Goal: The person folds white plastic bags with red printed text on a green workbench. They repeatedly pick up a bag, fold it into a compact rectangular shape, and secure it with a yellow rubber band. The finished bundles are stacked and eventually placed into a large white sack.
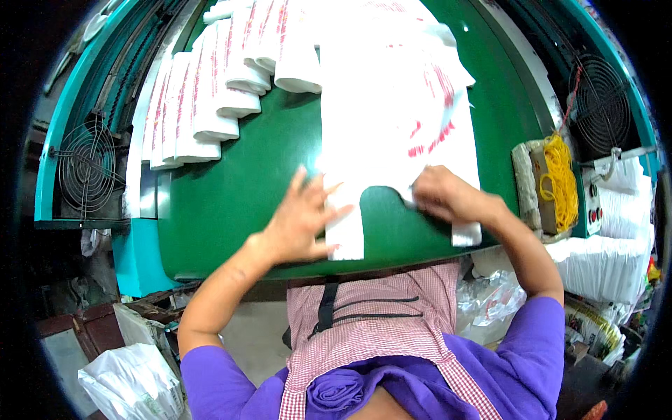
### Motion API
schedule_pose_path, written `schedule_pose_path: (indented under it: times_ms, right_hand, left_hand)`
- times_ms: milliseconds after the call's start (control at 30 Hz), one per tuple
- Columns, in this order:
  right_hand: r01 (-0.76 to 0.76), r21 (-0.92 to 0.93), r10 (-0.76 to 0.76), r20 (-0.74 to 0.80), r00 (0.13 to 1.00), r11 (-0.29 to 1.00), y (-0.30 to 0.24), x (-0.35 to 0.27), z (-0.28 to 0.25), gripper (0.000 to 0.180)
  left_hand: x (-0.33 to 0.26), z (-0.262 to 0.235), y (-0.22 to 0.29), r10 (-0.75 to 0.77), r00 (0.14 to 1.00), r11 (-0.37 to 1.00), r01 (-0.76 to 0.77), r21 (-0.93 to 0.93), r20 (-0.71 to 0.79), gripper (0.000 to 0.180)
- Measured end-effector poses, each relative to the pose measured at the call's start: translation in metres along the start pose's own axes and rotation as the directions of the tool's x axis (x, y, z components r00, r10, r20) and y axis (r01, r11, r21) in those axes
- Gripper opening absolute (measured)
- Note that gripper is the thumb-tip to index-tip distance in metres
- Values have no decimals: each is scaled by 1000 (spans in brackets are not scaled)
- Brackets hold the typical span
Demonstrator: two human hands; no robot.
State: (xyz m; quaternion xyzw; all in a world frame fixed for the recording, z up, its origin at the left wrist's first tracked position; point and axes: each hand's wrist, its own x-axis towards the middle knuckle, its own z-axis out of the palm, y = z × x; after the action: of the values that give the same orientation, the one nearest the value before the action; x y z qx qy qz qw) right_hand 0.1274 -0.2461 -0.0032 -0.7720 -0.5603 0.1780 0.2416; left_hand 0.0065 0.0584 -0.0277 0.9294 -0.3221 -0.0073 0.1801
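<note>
A stack of white plastic vest bags (378, 126) with red print lies flat on the green table, its two handle straps pointing toward me and a curved cut-out between them. My left hand (295, 217) is spread with fingers apart over the left strap, partly blurred. At the right side of the cut-out, my right hand (451, 196) has its fingers closed on the edge of the bags. A row of folded bag bundles (203, 105), white with red print, overlaps along the far left of the table.
On the green table's (266, 168) right edge sits a box with yellow rubber bands (558, 182). A control box with red buttons (595, 215) stands beside it. Wire-guarded fans (89, 162) flank both sides. White bag piles (605, 266) lie at right; a white sack (133, 381) is lower left.
</note>
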Motion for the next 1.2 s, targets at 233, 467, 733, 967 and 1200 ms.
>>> schedule_pose_path:
  times_ms: [233,467,733,967,1200]
  right_hand:
    - [-358,-166,315,-238,919,919,-57,-122,23,92]
    - [-506,-363,271,-532,802,783,-24,-167,89,74]
    - [-197,50,201,-398,895,979,-37,-166,46,24]
    - [-523,171,551,-249,797,835,-11,-29,22,34]
    - [-358,-342,211,-398,893,869,-21,-40,56,29]
  left_hand:
    - [-49,23,48,66,968,956,-130,261,241,92]
    - [-40,23,45,74,995,993,-66,102,-74,48]
    - [59,5,40,-268,960,841,192,-507,-81,16]
    - [110,20,43,-100,982,986,120,119,-157,35]
    - [46,42,86,164,986,984,-162,69,-26,62]
